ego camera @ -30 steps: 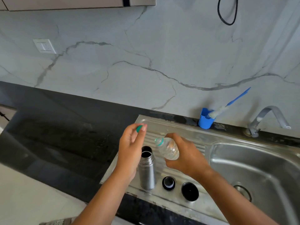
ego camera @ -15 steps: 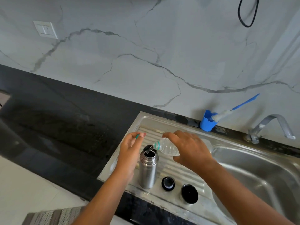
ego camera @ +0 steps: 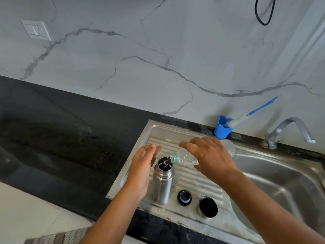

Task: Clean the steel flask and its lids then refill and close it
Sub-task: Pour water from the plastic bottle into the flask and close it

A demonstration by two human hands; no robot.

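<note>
**Flask fill: stock at sink, head cam**

1. Steel flask: upright, open-mouthed, on the ribbed drainboard left of the sink basin.
2. Plastic bottle: tilted, neck at the flask rim; I see water running into the mouth.
3. R hand: fingers wrapped over the bottle from above.
4. L hand: just left of the flask, fingers up and close together. I can't tell if it pinches anything or touches the flask.
5. Inner lid: black, on the drainboard right of the flask base.
6. Outer lid: steel, hollow side up, beside item 5.
7. Blue cup w/ brush: on the dark tabletop strip behind the sink, by the wall.
8. Tap: far right, behind the basin.
</note>
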